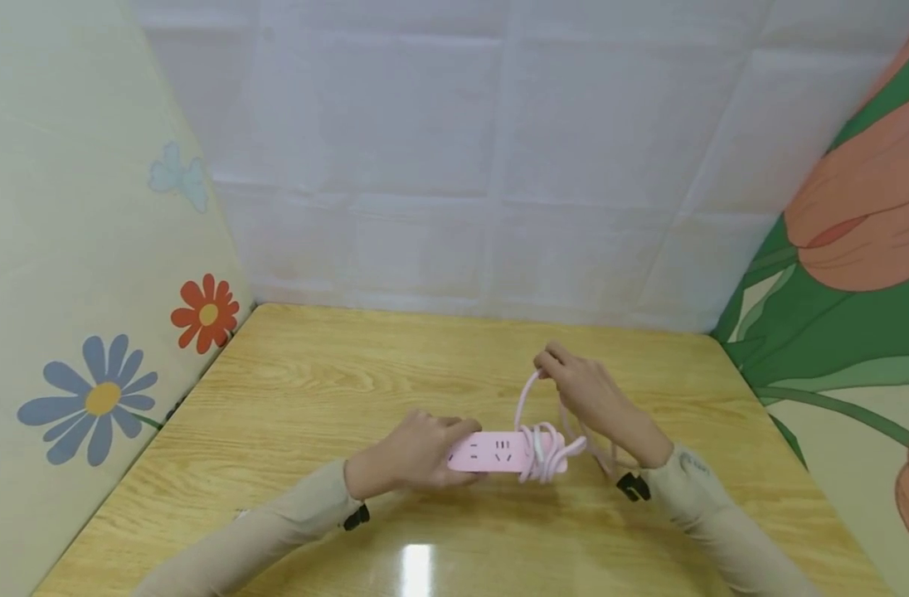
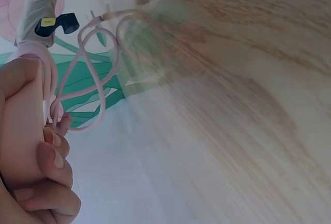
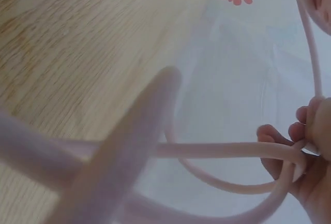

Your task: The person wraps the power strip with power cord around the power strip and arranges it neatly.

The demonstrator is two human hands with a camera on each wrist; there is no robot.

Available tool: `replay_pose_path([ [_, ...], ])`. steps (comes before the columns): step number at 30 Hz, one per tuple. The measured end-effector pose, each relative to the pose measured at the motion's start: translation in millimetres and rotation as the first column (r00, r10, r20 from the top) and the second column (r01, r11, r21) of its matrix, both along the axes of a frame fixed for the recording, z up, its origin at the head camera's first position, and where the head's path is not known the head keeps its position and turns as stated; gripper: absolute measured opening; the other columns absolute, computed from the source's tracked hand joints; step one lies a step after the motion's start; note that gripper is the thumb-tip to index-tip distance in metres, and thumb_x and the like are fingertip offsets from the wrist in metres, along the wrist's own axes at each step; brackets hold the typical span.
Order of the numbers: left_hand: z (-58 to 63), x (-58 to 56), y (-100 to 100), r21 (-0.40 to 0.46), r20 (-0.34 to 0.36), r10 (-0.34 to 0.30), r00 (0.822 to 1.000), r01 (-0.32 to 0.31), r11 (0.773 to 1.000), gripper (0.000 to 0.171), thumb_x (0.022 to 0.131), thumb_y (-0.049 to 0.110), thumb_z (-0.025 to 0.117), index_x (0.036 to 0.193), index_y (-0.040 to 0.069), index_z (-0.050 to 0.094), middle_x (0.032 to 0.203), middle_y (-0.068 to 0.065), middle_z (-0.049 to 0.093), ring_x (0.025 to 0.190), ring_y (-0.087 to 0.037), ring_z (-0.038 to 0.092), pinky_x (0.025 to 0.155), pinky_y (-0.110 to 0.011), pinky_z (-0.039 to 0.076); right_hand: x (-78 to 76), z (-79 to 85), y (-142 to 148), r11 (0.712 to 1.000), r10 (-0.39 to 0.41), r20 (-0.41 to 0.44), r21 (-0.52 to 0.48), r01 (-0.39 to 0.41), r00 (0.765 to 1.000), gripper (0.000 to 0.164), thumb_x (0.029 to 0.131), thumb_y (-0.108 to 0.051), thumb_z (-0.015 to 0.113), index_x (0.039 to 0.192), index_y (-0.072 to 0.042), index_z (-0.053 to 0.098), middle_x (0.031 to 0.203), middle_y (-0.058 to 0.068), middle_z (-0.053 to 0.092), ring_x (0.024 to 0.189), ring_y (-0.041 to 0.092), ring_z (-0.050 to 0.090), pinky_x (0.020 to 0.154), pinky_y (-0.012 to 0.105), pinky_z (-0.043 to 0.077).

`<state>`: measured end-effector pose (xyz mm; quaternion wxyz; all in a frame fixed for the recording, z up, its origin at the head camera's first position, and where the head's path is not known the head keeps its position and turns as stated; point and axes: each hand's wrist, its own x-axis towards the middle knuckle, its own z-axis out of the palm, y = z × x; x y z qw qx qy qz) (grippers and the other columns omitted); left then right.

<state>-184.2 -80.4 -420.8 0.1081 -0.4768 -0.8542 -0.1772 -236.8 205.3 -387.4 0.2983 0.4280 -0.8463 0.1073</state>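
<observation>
Pink cord (image 3: 134, 131) nearest the right wrist camera: thick, blurred lengths crossing the lower left of that view, thinner loops running back to the fingers. Same cord, seen from the head, wound several times round the right end of a pink power strip (image 1: 488, 452). Paler band among the coils, possibly a tie; too small to be sure.

Strip lies crosswise over the near-middle part of a wood-grain table (image 1: 335, 373), slotted face toward the head camera. Left hand (image 1: 417, 448) grips its left end, thumb along the near edge, fingers curled round the far side; two sets of slots show clear between hand and coils.

Right hand (image 1: 585, 394) beyond and to the right of the coils, thumb and fingers pinching the cord. One length arcs from that pinch down to the strip; slack loops hang below, near the wrist.

Pale sleeves (image 1: 275, 526) on both arms, black clip (image 1: 634, 487) at the right cuff, another at the left. Creased white cloth (image 1: 395, 124) behind. Blue flower (image 1: 89, 402) and red flower (image 1: 208, 315) on the left wall; coral tulips (image 1: 865, 199) on the right.
</observation>
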Motion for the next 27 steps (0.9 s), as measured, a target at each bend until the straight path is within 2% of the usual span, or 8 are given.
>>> replay_pose_path([
  [4,-0.9,1.1,-0.2,-0.005,-0.032,0.002,0.999,-0.003,1.0,0.057,0.085,0.053,0.071,0.119,0.009,0.06,0.084,-0.002,0.069,0.053,0.001,0.047,0.044,-0.008,0.034,-1.7,-2.3,-0.8,0.999,-0.011,0.008,-0.032,0.011,1.0,0.022,0.082,0.009,0.071,0.1,-0.002,0.063,0.084,0.007,0.055,0.048,0.009,0.037,0.039,0.017,0.028],
  [8,-2.0,-0.3,-0.3,0.031,-0.085,0.001,0.996,0.001,1.0,0.055,0.085,0.053,0.072,0.116,0.008,0.063,0.086,-0.004,0.069,0.056,-0.001,0.052,0.047,-0.006,0.035,-2.6,-5.2,-0.1,0.997,-0.054,0.003,-0.058,0.054,0.999,0.009,0.094,-0.006,0.062,0.098,0.001,0.064,0.079,0.009,0.061,0.051,0.015,0.05,0.04,0.02,0.037],
  [11,-2.2,-1.6,0.3,0.085,-0.123,0.0,0.992,0.01,0.996,0.054,0.083,0.048,0.076,0.113,0.005,0.065,0.085,-0.005,0.07,0.058,-0.004,0.056,0.049,-0.004,0.036,-3.6,-5.8,0.6,0.994,-0.085,-0.008,-0.07,0.085,0.996,0.028,0.103,-0.022,0.045,0.093,0.0,0.061,0.076,0.01,0.062,0.05,0.016,0.05,0.039,0.021,0.036],
  [14,-3.2,-3.0,1.3,0.116,-0.138,0.022,0.99,-0.006,0.993,0.053,0.08,0.044,0.08,0.112,0.003,0.067,0.086,-0.005,0.07,0.06,-0.006,0.059,0.051,-0.006,0.039,-5.7,-5.3,0.6,0.992,-0.097,-0.014,-0.082,0.095,0.995,0.041,0.104,-0.03,0.033,0.092,-0.002,0.059,0.077,0.01,0.062,0.046,0.012,0.041,0.037,0.02,0.028],
  [17,-5.3,-4.2,1.3,0.121,-0.148,0.062,0.987,-0.044,0.992,0.055,0.077,0.043,0.083,0.113,0.004,0.068,0.09,-0.005,0.07,0.064,-0.009,0.062,0.054,-0.009,0.043,-7.2,-3.0,0.0,0.992,-0.085,0.012,-0.097,0.085,0.996,0.03,0.103,-0.024,0.043,0.094,-0.001,0.06,0.082,0.01,0.063,0.047,0.011,0.04,0.038,0.019,0.028],
  [21,-10.0,-5.8,0.1,0.109,-0.158,0.085,0.984,-0.069,0.992,0.055,0.078,0.045,0.082,0.113,0.006,0.068,0.089,-0.003,0.069,0.063,-0.008,0.06,0.053,-0.008,0.041,-5.8,1.7,-1.3,0.99,-0.031,0.116,-0.131,0.046,0.993,0.004,0.094,-0.001,0.062,0.098,-0.001,0.063,0.085,0.007,0.058,0.053,0.012,0.043,0.042,0.021,0.034],
  [24,-13.5,-7.5,-0.4,0.092,-0.171,0.09,0.981,-0.075,0.993,0.055,0.079,0.046,0.081,0.113,0.006,0.068,0.087,-0.002,0.068,0.061,-0.006,0.058,0.05,-0.007,0.038,-4.3,3.9,-2.6,0.984,0.019,0.178,-0.175,0.012,0.984,0.014,0.091,0.01,0.061,0.1,0.0,0.065,0.086,0.006,0.055,0.061,0.012,0.046,0.049,0.024,0.041],
  [27,-15.0,-9.4,-0.7,0.082,-0.203,0.106,0.973,-0.091,0.992,0.057,0.077,0.047,0.082,0.113,0.005,0.068,0.087,-0.004,0.068,0.06,-0.008,0.059,0.051,-0.009,0.041,-3.0,5.6,-4.9,0.975,0.062,0.201,-0.22,-0.017,0.978,0.021,0.091,0.015,0.058,0.103,0.0,0.066,0.088,0.007,0.054,0.069,0.013,0.051,0.056,0.028,0.048],
])
